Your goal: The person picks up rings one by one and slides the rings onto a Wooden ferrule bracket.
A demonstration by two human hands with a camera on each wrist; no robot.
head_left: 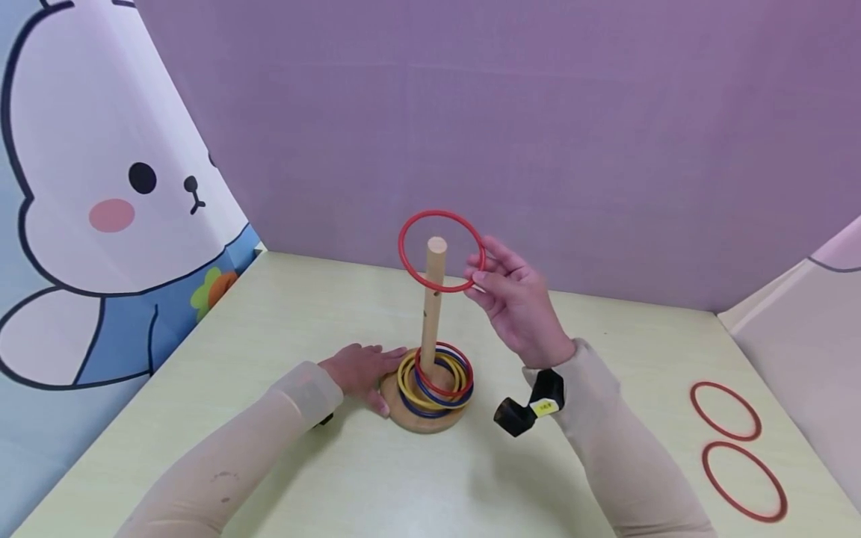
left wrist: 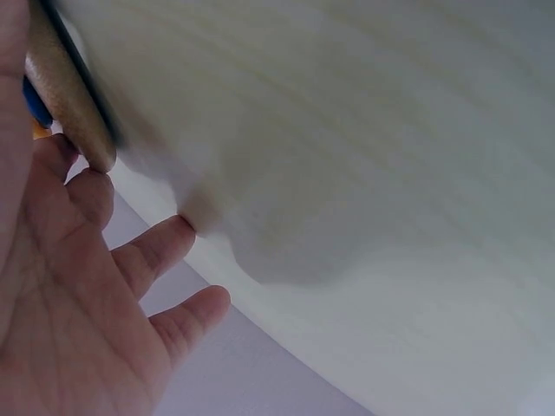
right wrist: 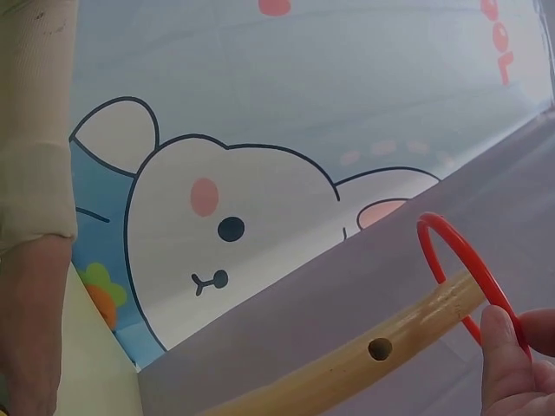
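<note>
A red ring (head_left: pixel 440 289) is pinched at its right side between the thumb and fingers of my right hand (head_left: pixel 518 302). It sits tilted at the top of an upright wooden post (head_left: pixel 432 321), whose tip shows inside the ring. In the right wrist view the ring (right wrist: pixel 468 247) also appears about the post's end. My left hand (head_left: pixel 363 373) rests against the left edge of the round wooden base (head_left: pixel 424 424), fingers spread. Yellow, blue and red rings (head_left: pixel 464 388) lie in a loose stack around the post's foot.
Two red rings, a farther one (head_left: pixel 758 430) and a nearer one (head_left: pixel 783 508), lie flat on the pale table (head_left: pixel 323 478) at the right. A purple cloth (head_left: pixel 572 149) hangs behind the table. A cartoon-printed cloth (head_left: pixel 81 134) stands along the left side.
</note>
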